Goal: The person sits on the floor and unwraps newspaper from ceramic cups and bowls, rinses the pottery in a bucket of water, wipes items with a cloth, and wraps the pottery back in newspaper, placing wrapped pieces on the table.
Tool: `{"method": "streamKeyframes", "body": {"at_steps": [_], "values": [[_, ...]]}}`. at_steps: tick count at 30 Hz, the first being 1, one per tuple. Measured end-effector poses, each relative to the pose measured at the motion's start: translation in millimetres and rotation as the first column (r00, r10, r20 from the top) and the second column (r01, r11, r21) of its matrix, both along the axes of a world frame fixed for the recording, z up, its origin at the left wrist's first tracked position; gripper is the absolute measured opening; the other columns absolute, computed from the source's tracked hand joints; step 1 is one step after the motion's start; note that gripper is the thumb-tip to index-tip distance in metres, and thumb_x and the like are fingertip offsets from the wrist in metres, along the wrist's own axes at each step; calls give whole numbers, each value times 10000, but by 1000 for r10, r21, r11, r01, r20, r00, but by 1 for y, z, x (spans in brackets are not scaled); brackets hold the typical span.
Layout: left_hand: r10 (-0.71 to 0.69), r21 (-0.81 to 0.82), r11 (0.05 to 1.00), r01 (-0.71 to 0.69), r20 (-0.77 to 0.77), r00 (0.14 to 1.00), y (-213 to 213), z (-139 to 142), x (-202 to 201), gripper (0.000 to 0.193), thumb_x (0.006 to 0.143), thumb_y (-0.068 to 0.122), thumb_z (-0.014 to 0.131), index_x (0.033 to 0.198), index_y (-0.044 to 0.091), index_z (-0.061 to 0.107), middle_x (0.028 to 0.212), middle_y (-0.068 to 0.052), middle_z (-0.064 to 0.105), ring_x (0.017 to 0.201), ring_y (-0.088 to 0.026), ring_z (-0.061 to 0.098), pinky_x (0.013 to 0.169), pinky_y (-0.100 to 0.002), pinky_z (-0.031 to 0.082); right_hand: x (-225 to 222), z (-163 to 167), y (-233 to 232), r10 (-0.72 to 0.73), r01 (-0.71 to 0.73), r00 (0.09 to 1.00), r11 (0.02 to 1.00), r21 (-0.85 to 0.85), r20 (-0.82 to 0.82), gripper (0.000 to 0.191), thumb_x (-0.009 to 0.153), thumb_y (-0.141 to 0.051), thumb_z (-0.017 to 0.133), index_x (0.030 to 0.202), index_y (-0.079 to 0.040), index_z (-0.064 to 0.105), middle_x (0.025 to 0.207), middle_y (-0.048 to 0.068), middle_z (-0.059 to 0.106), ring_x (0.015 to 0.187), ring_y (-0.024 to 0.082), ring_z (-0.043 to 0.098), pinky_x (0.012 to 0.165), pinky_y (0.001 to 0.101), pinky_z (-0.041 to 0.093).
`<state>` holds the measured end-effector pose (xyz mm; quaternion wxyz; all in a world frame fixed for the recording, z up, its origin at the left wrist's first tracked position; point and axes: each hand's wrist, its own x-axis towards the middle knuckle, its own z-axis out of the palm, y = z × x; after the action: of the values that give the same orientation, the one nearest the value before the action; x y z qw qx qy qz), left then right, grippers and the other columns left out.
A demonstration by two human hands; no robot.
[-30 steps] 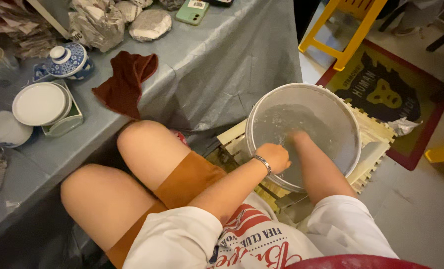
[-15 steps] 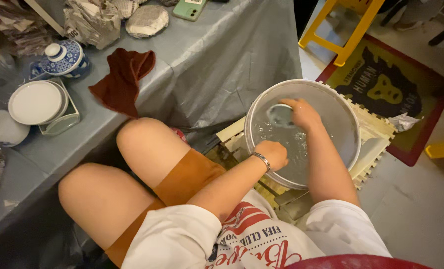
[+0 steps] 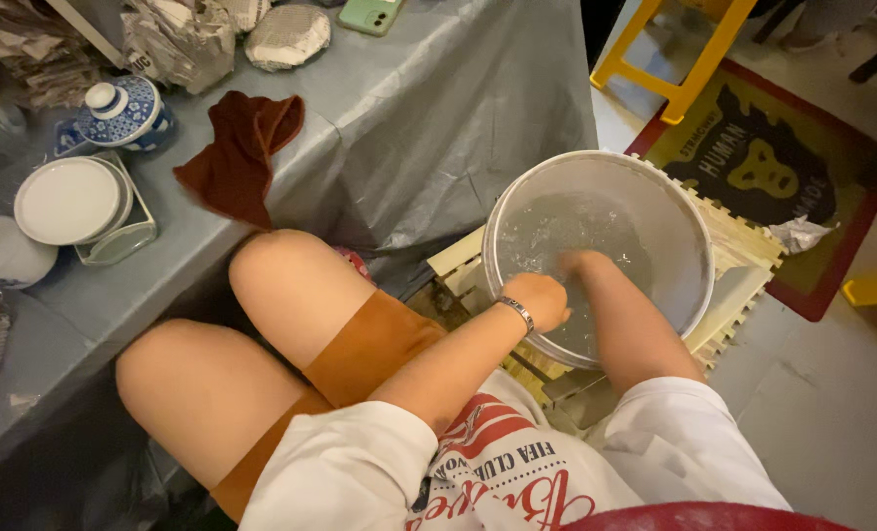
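Surface: grey-covered, left of the hands.
On it: dark red cloth nearest them; beyond, white plate in a tray, blue-patterned lidded pot, crumpled newspaper bundles, green phone.
Floor: pale tiles; slatted mat under the steel basin, rug past it, yellow stool.

Right hand moved: half a second back we had it up at the far-left inside of the bucket, fingers spread near the rim. Now we've pulled it toward us; it sits low in the water, just beside the left hand. That's close to where it was a second ago. Water surface has shifted with it; ripples now sit mid-bucket around the wrist. Our view has dipped a little, so the table things sit slightly lower in view than before.
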<state>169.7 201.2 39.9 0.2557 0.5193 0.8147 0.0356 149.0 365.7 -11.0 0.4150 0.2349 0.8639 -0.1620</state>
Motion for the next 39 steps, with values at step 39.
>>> {"method": "streamKeyframes", "body": {"at_steps": [39], "values": [[328,462,836,-297,13,945,1,-15,-8,158,922,107,571,1051,28,617,875,-210,743,821,-409,741,735,-520,583,124,176,8,120,-173,560,985,26,-820,516,783,-301,832,1259,-169,682,1320,101,652,1001,321,700,839,415,533]]}}
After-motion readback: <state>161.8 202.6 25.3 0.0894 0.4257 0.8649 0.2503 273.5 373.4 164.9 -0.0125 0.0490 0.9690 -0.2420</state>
